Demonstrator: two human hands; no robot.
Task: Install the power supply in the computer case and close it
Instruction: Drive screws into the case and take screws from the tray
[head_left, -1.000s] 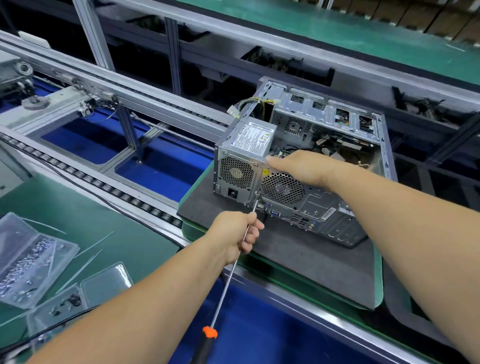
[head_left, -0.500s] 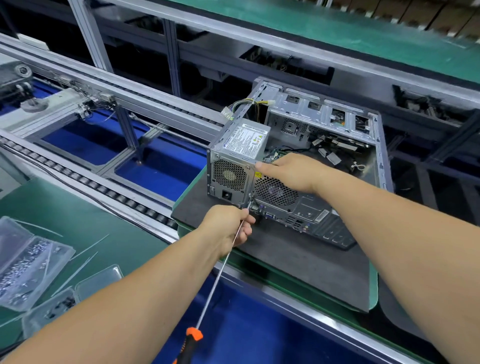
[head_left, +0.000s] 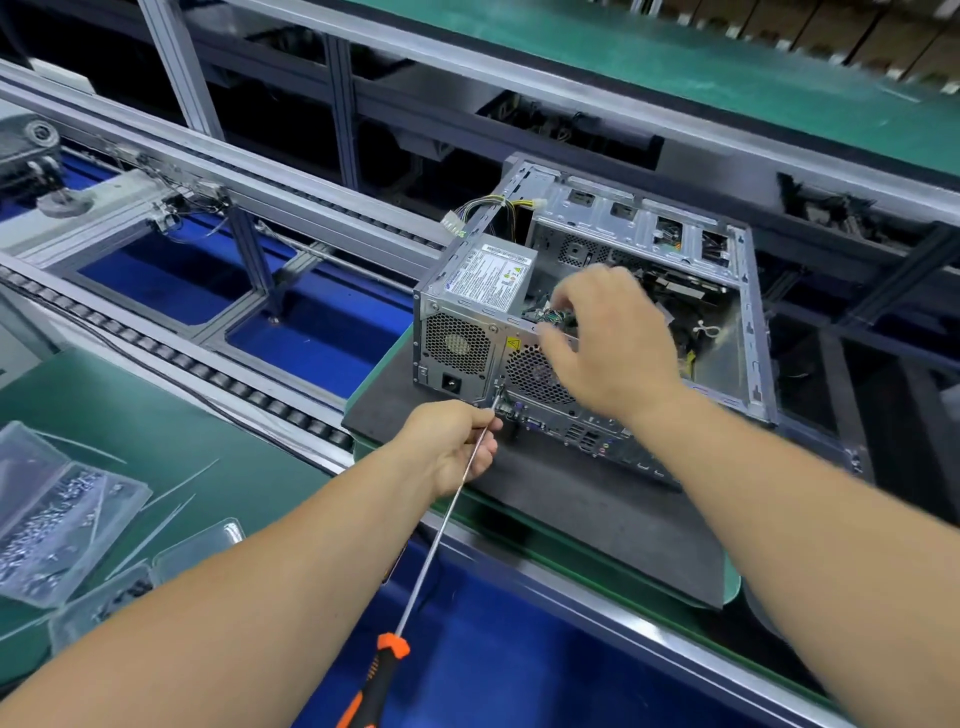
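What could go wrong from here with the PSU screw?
1. The left hand pinches the screwdriver by its shaft, handle hanging free; the tip could slip off the screw at the power supply.
2. The right hand hovers above the case, not bracing it, so the unit may shift.
3. Loose cables could snag.
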